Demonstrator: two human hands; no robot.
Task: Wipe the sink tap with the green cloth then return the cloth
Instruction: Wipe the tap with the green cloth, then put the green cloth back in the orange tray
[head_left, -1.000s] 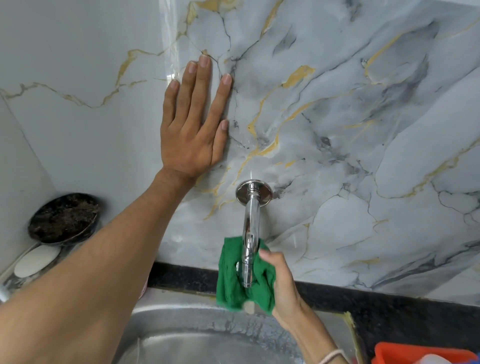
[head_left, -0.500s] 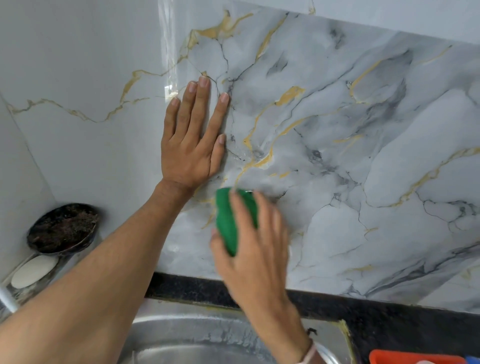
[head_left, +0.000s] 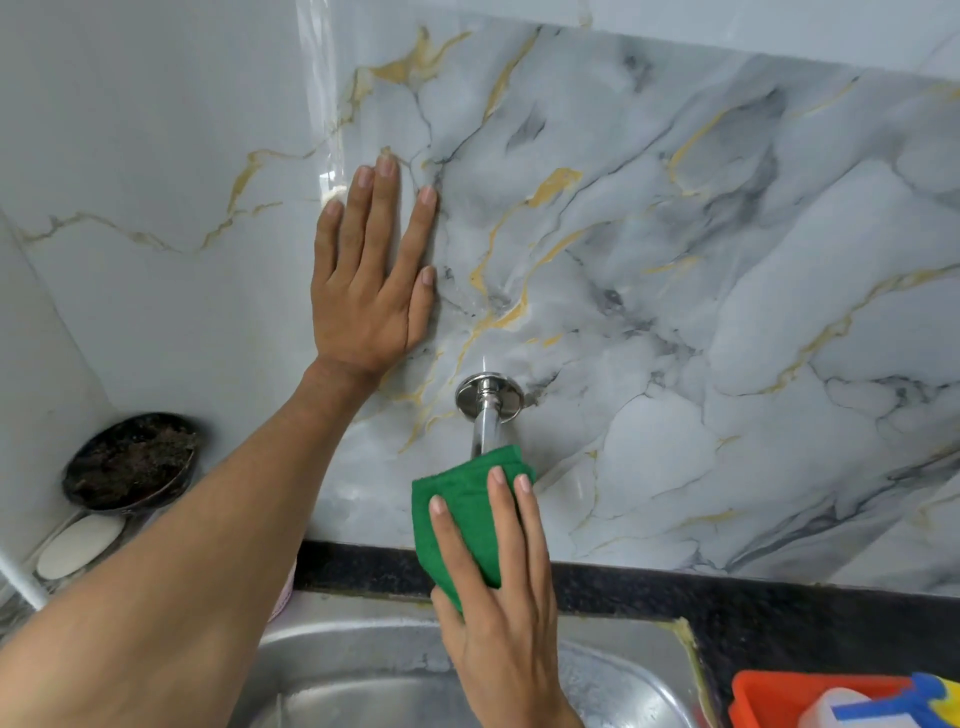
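The right hand presses the folded green cloth around the chrome wall-mounted sink tap, its grip closed on the cloth to rub the spout; the left hand lies flat and open on the marble-patterned wall, likely for balance.

Single head cam, wide-angle, looking forward and down, close to the marble wall. Wall fills most of frame; tap sits near centre, sink rim cuts the bottom edge. Left forearm enters from the bottom-left corner. No second view, so no overlap.
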